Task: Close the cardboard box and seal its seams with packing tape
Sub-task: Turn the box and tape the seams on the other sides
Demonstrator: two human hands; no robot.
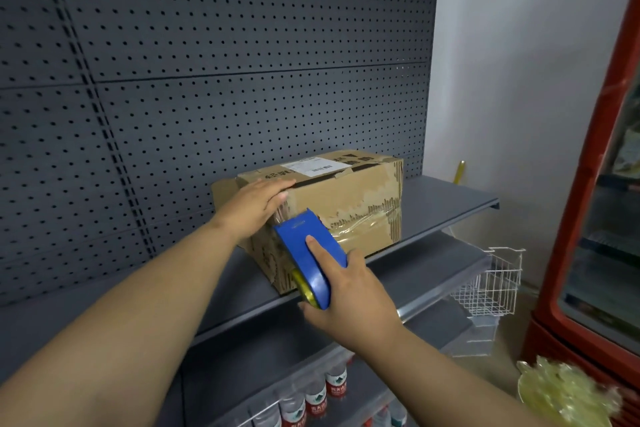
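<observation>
You're mid-taping: left hand (256,204) flat on the 8 o'clock top edge of the worn brown cardboard box (346,194) on the dark grey shelf (450,198), right hand (349,302) gripping the blue plastic tape dispenser (304,246) against its near side; next, probably pull taut.

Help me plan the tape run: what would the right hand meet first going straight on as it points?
Probably the near side of the brown cardboard box: the right hand, gripping the blue plastic tape dispenser, points up-left at it, just below the left hand pressing its top.
</observation>
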